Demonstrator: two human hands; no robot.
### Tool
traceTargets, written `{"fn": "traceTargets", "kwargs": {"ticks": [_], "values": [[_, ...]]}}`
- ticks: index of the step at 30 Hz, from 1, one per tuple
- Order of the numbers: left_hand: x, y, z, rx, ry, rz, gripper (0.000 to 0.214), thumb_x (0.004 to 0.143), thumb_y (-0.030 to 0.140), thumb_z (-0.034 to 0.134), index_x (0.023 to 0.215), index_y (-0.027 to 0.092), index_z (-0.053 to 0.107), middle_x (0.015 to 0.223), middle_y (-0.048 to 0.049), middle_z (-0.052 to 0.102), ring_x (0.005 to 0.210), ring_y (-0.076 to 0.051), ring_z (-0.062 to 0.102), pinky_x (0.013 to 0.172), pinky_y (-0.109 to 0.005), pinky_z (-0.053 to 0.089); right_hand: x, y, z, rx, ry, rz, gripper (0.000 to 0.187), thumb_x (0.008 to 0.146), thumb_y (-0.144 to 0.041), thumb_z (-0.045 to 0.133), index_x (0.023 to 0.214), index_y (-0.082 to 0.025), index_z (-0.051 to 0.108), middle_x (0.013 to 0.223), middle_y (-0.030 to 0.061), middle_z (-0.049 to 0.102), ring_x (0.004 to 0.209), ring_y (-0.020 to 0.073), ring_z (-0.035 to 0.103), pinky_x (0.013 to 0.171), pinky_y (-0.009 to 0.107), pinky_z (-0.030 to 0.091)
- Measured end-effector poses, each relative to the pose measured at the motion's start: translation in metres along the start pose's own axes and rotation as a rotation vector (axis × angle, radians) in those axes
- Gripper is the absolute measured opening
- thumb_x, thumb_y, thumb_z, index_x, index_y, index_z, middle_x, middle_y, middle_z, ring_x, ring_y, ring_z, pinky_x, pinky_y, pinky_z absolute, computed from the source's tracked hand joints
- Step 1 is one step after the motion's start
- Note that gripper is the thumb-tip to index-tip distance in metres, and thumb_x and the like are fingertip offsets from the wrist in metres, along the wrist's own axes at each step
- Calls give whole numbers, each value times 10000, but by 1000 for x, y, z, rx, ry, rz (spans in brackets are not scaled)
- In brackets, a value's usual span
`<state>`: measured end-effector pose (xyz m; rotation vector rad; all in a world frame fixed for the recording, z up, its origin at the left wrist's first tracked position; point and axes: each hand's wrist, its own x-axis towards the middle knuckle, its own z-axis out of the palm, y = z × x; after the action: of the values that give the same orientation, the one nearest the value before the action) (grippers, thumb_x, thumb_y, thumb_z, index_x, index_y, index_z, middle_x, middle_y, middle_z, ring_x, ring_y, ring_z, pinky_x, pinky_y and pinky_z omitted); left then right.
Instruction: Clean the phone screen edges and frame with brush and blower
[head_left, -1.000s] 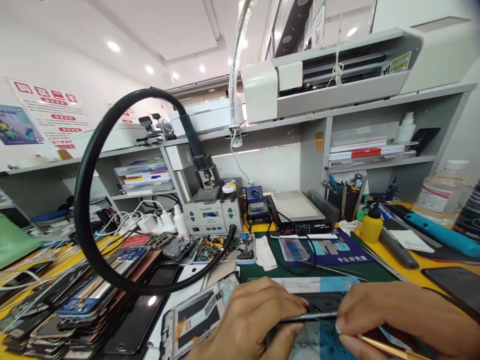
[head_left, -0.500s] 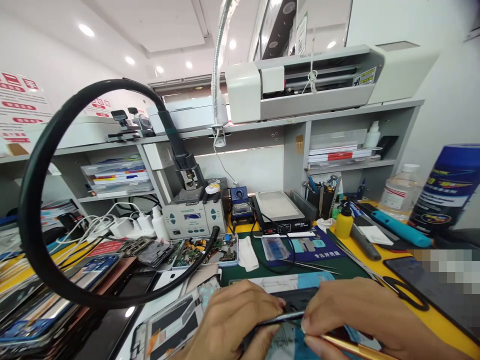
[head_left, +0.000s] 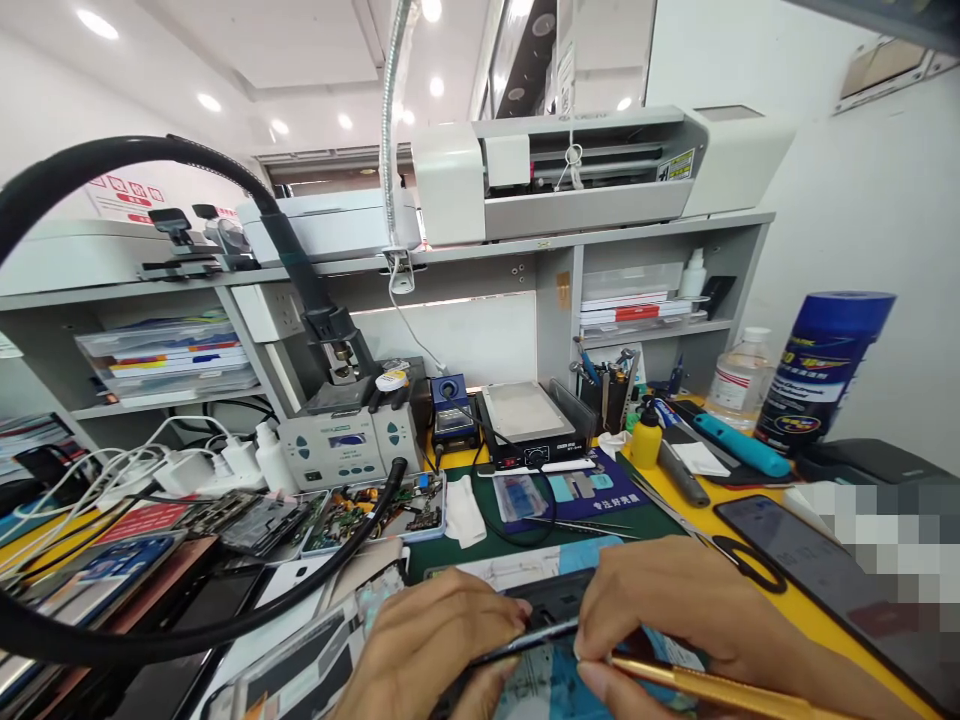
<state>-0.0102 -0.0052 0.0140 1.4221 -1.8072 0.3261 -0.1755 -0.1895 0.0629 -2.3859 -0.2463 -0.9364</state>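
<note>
My left hand (head_left: 431,640) is curled with its fingers closed on the left end of a thin dark phone part (head_left: 525,640), held edge-on above the green mat (head_left: 660,525). My right hand (head_left: 675,615) pinches the right end of the same part and also holds a slim gold-coloured tool (head_left: 720,688) that points left toward it. Under both hands lies a dark phone frame (head_left: 551,590) on a blue and white sheet.
A thick black hose (head_left: 225,625) loops across the left from the grey rework station (head_left: 345,445). Stacked phone screens (head_left: 112,570), a parts tray (head_left: 382,505), a heating plate (head_left: 525,425), a yellow bottle (head_left: 646,440), a blue spray can (head_left: 821,370) and a dark phone (head_left: 810,560) surround the mat.
The view has swung to the right and slightly down, bringing the blue spray can and right wall into sight. Both hands keep their hold on the thin part.
</note>
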Motion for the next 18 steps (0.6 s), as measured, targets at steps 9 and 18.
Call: {"fn": "traceTargets", "kwargs": {"ticks": [9,18], "values": [[2,2,-3,2,-4,0,273,905,13,630,1146,140,648,1025,-74,777,959,-178,723,883,-265,598,2,-3,-6,4,-17,70,294,619,21,722,727,-252,699,675,-117,728,616,51,688,666,91,491],[3,11,-8,136,-46,8,164,978,130,606,1123,162,676,1051,-56,799,990,-165,744,913,-247,596,3,-4,-10,53,-312,427,83,818,-228,684,780,-259,751,762,-23,761,692,162,698,583,192,522]]}}
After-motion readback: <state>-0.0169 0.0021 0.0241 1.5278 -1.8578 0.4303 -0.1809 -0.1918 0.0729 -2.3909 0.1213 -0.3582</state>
